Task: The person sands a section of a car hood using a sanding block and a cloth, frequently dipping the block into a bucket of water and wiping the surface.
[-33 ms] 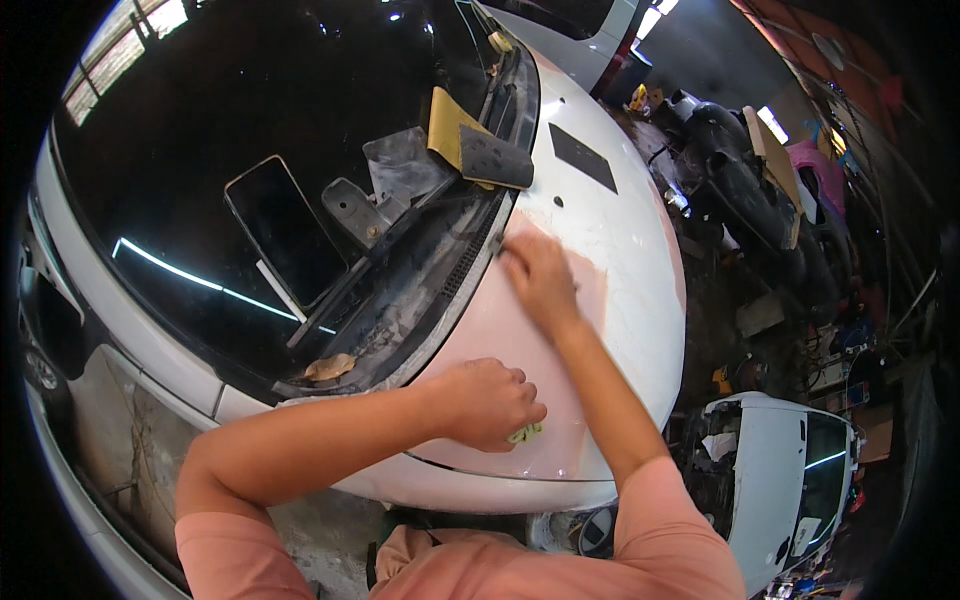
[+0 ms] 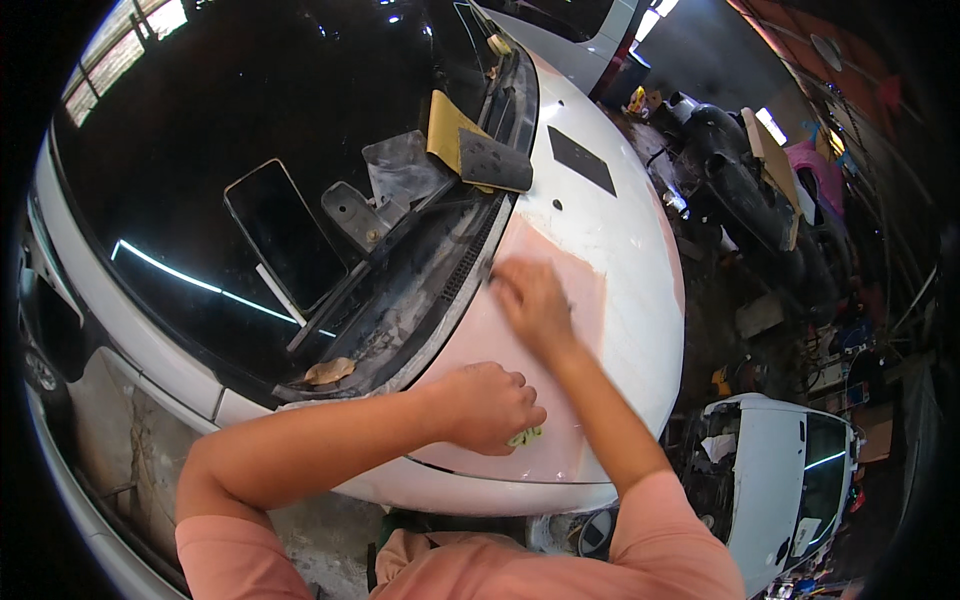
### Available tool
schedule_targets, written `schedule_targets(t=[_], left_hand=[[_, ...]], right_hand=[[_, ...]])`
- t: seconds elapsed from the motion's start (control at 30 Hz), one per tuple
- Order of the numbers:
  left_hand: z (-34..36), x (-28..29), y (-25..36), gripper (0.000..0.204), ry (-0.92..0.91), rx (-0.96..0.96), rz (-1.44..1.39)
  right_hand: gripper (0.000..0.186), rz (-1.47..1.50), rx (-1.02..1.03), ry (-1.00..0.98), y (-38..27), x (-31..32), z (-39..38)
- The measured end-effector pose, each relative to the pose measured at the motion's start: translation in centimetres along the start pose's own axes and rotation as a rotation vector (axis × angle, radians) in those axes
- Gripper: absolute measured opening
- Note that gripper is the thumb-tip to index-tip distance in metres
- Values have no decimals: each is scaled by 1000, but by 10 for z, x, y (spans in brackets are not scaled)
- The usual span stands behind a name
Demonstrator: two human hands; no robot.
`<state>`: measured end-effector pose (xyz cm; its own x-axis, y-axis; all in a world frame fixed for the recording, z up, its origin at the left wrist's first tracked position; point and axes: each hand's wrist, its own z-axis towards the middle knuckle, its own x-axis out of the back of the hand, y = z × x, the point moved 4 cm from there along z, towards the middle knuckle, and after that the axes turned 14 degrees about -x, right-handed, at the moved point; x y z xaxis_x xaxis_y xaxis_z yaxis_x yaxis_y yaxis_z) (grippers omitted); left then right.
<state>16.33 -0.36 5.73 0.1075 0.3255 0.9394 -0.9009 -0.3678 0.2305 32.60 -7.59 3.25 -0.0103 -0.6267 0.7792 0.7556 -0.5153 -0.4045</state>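
Observation:
A white car hood (image 2: 630, 270) with a pinkish filler-coloured patch (image 2: 470, 335) lies under both my hands. My right hand (image 2: 535, 305) presses on the patch near the windshield edge. Its fingers are blurred, and dark edges of a thin piece under them show at either side; what it is I cannot make out. Closer to me, my left hand (image 2: 490, 405) is closed in a fist over the patch. A crumpled yellow-green cloth (image 2: 525, 436) pokes out from beneath its fingers. On the hood farther off lies a dark rectangular sheet (image 2: 582, 160).
A phone (image 2: 285, 240) and a grey bracket (image 2: 352, 212) rest on the windshield's lower part. Beside them are folded yellow and dark sandpaper sheets (image 2: 495, 160) and a dry leaf (image 2: 330, 371). Dark car parts (image 2: 720, 160) are piled at the right, near another white car (image 2: 770, 480).
My right hand has slid a little toward me along the patch. My left hand has stayed almost in place with the cloth.

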Motion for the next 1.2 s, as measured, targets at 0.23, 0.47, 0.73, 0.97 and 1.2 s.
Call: schedule_targets(t=[0.23, 0.47, 0.73, 0.97, 1.2], left_hand=[[15, 4, -1, 35, 38, -44, -13], [-11, 11, -16, 34, 55, 198, 76], [-7, 11, -29, 35, 104, 273, 186], [13, 11, -13, 34, 115, 133, 151], [-9, 66, -28, 37, 478, 235, 232]], right_hand=[[24, -182, -225, 174, 63, 13, 59], [26, -33, -83, -31, -6, -7, 0], [25, -104, -180, 31, 8, -9, 10], [26, -189, -269, 90, 52, 16, 49], [28, -12, -100, 27, -28, 27, -60]])
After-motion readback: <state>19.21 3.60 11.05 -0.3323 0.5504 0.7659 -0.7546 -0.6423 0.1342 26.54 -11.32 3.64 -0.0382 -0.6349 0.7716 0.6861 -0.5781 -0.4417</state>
